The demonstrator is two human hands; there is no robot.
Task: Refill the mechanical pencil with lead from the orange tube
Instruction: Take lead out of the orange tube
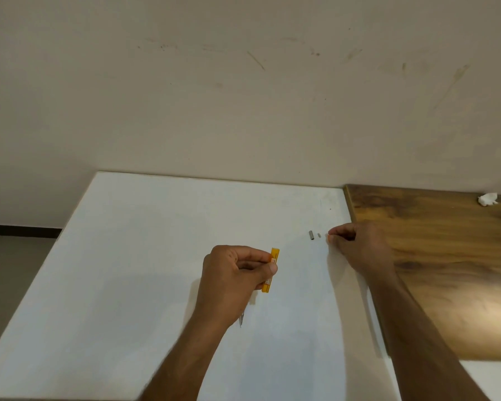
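My left hand [235, 273] pinches the orange lead tube [271, 270] between thumb and forefinger, holding it nearly upright just above the white table [133, 256]. Below that hand the metal tip of the mechanical pencil [241, 320] pokes out; the rest of the pencil is hidden under my hand and wrist. My right hand [356, 244] rests at the table's right side with its fingertips closed on a small orange piece [329, 237], probably the tube's cap. Just left of it lie a small grey metal cap [311, 235] and a tiny pale bit [319, 235].
A brown wooden board [446, 256] lies along the table's right side, with a crumpled white tissue [488, 198] at its far end. A beige wall stands directly behind the table. The floor shows to the left of the table edge.
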